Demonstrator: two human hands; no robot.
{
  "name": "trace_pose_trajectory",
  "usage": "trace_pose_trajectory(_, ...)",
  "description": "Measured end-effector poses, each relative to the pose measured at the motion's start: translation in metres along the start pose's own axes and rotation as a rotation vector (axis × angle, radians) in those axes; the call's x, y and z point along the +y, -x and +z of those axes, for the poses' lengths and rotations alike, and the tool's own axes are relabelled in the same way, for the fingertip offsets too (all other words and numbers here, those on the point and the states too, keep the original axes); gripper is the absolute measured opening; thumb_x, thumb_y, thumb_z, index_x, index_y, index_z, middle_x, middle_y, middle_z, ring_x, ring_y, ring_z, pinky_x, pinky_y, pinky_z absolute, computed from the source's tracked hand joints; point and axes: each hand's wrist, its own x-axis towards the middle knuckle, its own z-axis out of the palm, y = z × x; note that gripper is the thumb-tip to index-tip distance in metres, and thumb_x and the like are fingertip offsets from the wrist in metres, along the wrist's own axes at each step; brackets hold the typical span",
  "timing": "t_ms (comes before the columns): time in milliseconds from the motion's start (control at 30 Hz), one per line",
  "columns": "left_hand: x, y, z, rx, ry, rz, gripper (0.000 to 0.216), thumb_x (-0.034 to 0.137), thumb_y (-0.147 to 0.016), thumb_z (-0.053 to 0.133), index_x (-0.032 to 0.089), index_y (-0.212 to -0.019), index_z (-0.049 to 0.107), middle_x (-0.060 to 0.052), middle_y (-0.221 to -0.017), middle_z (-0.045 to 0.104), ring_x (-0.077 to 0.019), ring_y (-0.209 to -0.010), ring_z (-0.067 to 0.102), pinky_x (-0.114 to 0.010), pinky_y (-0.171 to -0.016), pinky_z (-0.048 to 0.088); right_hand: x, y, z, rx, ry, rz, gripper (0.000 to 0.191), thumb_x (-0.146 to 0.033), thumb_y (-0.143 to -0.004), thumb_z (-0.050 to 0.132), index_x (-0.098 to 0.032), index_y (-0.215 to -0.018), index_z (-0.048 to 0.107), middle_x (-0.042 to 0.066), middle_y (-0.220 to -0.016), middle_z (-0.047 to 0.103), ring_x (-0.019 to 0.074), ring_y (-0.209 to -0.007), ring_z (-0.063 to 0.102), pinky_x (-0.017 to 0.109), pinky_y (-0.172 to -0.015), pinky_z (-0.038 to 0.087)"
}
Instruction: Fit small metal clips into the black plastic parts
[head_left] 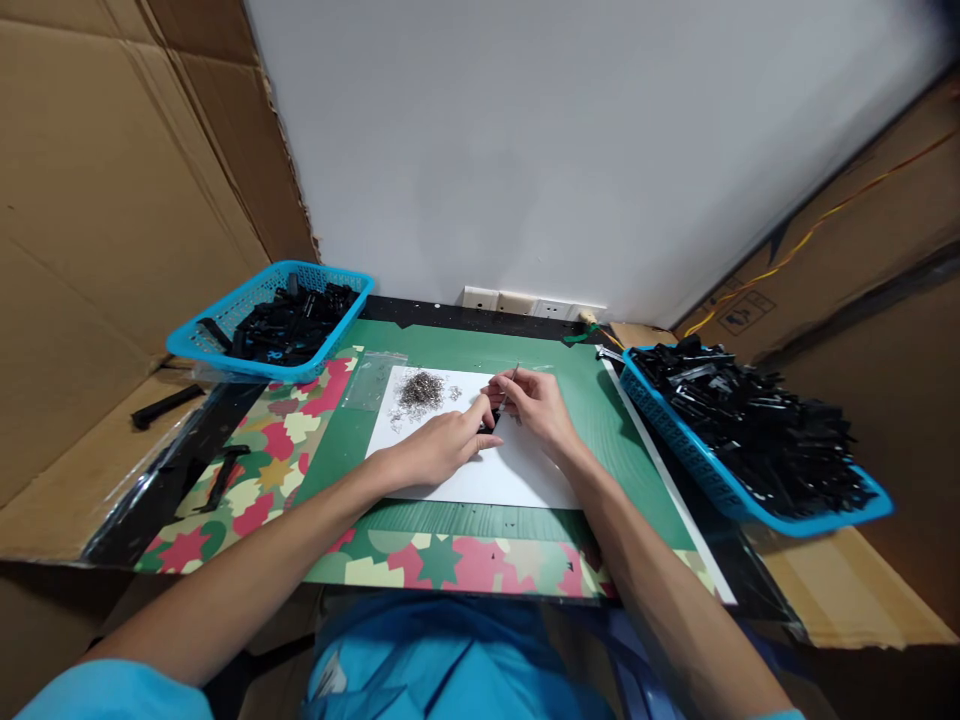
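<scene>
Over the white sheet (480, 490), my left hand (446, 440) pinches a small black plastic part (489, 424) between thumb and fingers. My right hand (544, 408) is closed around a thin, pointed metal tool (513, 378), with its lower end at the black part. Whether that tool is a pair of tweezers I cannot tell. The fingertips of both hands almost meet and hide most of the part. Left of the hands, on the same sheet, lies a heap of tiny metal pieces (421, 392), with some scattered around it.
A blue basket (352, 325) of black plastic parts stands at back left, another blue basket (697, 455) heaped with them at right. Loose black parts (223, 478) lie at left. A clear plastic bag (371, 380) lies beside the sheet. Wall sockets (517, 302) line the back; cardboard (97, 180) flanks the table.
</scene>
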Motion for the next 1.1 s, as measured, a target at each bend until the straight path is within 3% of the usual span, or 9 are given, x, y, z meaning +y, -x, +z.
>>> trace_pose_trajectory(433, -0.003, 0.002, 0.000, -0.008, -0.001, 0.034, 0.018, 0.040, -0.107, 0.050, 0.024, -0.115, 0.046, -0.003, -0.085, 0.063, -0.0226, -0.074, 0.061, -0.034, -0.070, 0.042, 0.008, 0.000, -0.001, 0.028, 0.152, -0.039, 0.029, -0.047, -0.096, 0.073, -0.018, -0.094, 0.077, 0.013, -0.101, 0.082, 0.0272, -0.092, 0.079, 0.036, -0.080, 0.062)
trace_pose_trajectory(633, -0.005, 0.002, 0.002, 0.006, 0.010, 0.010, 0.017, 0.041, -0.108, 0.048, 0.025, -0.114, 0.043, -0.002, -0.084, 0.062, -0.0231, -0.075, 0.061, -0.033, -0.070, 0.042, 0.008, 0.002, 0.007, 0.098, 0.234, -0.132, 0.027, -0.041, -0.096, 0.068, -0.017, -0.087, 0.074, 0.009, -0.087, 0.080, 0.0224, -0.079, 0.073, 0.033, -0.076, 0.058)
trace_pose_trajectory(867, -0.006, 0.001, 0.001, 0.012, 0.018, -0.012, 0.023, 0.047, -0.108, 0.048, 0.025, -0.114, 0.045, -0.003, -0.087, 0.063, -0.0227, -0.076, 0.060, -0.034, -0.071, 0.043, 0.004, 0.008, 0.010, 0.109, 0.360, -0.171, 0.024, -0.037, -0.097, 0.063, -0.019, -0.086, 0.075, 0.009, -0.088, 0.079, 0.0237, -0.081, 0.072, 0.035, -0.077, 0.055)
trace_pose_trajectory(1100, 0.003, 0.001, -0.004, 0.018, 0.029, 0.005, 0.024, 0.048, -0.107, 0.049, 0.025, -0.114, 0.046, -0.006, -0.100, 0.066, -0.0233, -0.086, 0.062, -0.035, -0.078, 0.046, 0.001, 0.007, 0.014, 0.161, 0.191, -0.103, 0.023, -0.039, -0.096, 0.063, -0.019, -0.088, 0.069, 0.010, -0.091, 0.080, 0.0236, -0.083, 0.075, 0.035, -0.080, 0.058)
